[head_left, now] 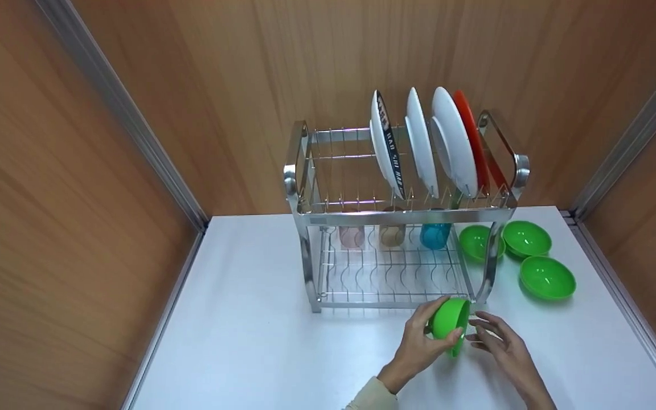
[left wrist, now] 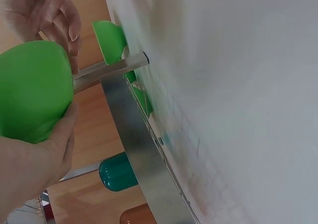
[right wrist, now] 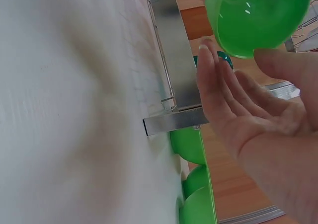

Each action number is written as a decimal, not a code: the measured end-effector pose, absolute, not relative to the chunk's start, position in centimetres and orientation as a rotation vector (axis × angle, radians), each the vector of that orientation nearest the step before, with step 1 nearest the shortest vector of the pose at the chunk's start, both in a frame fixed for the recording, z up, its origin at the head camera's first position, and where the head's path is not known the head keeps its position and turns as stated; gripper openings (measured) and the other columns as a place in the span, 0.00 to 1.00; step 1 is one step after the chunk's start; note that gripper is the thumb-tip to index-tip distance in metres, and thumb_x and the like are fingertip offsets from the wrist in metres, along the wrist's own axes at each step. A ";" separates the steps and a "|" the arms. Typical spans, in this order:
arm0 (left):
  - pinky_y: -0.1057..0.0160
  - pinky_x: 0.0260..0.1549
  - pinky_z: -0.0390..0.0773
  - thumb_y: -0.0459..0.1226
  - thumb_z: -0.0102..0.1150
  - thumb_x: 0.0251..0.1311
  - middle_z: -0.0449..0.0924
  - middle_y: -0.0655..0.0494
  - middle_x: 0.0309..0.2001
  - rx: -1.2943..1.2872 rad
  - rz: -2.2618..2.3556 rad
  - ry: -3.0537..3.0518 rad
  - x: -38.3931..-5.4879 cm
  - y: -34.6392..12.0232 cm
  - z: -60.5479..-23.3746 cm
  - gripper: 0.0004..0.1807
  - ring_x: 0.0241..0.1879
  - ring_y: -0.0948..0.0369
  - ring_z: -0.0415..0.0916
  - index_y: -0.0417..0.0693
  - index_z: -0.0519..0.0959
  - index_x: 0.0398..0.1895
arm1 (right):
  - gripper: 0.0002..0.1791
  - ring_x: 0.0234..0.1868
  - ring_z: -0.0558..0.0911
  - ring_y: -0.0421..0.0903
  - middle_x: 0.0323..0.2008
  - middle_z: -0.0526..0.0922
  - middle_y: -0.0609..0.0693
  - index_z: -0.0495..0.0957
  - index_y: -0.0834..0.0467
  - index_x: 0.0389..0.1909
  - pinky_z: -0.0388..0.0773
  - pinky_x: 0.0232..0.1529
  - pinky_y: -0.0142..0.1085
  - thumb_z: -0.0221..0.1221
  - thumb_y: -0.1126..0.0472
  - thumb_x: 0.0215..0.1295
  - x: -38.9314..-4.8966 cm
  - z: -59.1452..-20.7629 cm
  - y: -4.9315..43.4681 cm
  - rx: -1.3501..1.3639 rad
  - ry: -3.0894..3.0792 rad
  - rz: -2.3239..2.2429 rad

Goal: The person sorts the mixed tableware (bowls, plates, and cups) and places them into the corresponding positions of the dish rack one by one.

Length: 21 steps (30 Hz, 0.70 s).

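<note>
Right wrist, seemingly alone: bowl interior point(right wrist: 263, 18)

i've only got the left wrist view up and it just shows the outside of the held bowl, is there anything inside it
Observer: Nothing that I can see. The right wrist view looks into the held bowl and shows only glints on its inner wall, though the picture's edge cuts part of it off.
Operator: ok and i get bits of green by the rack, how many things is that
Observer: Three green bowls, all on the white table at the rack's right side in the head view.
</note>
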<state>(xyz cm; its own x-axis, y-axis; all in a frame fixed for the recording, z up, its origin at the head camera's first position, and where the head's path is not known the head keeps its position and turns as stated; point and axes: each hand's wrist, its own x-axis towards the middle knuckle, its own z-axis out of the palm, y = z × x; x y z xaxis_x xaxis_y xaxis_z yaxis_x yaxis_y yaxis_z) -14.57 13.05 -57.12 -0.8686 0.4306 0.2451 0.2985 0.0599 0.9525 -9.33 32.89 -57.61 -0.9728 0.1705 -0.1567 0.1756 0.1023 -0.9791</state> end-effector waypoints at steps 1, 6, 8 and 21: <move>0.68 0.46 0.81 0.50 0.66 0.66 0.73 0.57 0.62 0.760 1.945 2.216 -14.7 12.9 -57.1 0.34 0.53 0.67 0.73 0.59 0.70 0.74 | 0.28 0.49 0.86 0.43 0.66 0.73 0.67 0.63 0.63 0.74 0.83 0.53 0.35 0.55 0.58 0.80 -9.4 -57.6 33.0 0.380 2.346 -2.068; 0.68 0.47 0.81 0.49 0.66 0.66 0.72 0.55 0.62 0.724 1.966 2.252 -15.4 11.7 -57.2 0.34 0.53 0.66 0.74 0.59 0.69 0.74 | 0.31 0.48 0.84 0.35 0.66 0.73 0.65 0.61 0.63 0.74 0.81 0.53 0.31 0.55 0.52 0.80 -9.6 -57.9 33.9 0.448 2.397 -2.014; 0.67 0.46 0.81 0.49 0.67 0.66 0.73 0.56 0.61 0.699 1.976 2.272 -15.6 11.3 -57.3 0.34 0.52 0.65 0.74 0.59 0.69 0.74 | 0.30 0.48 0.84 0.33 0.65 0.73 0.65 0.61 0.64 0.73 0.81 0.53 0.31 0.54 0.52 0.80 -9.6 -58.0 34.3 0.452 2.410 -2.010; 0.66 0.46 0.82 0.48 0.68 0.65 0.72 0.52 0.63 0.637 2.017 2.386 -17.1 9.1 -56.9 0.35 0.53 0.61 0.74 0.57 0.70 0.74 | 0.42 0.46 0.77 0.21 0.73 0.61 0.65 0.49 0.66 0.78 0.78 0.55 0.26 0.53 0.44 0.78 -10.1 -57.9 36.9 0.577 2.435 -1.941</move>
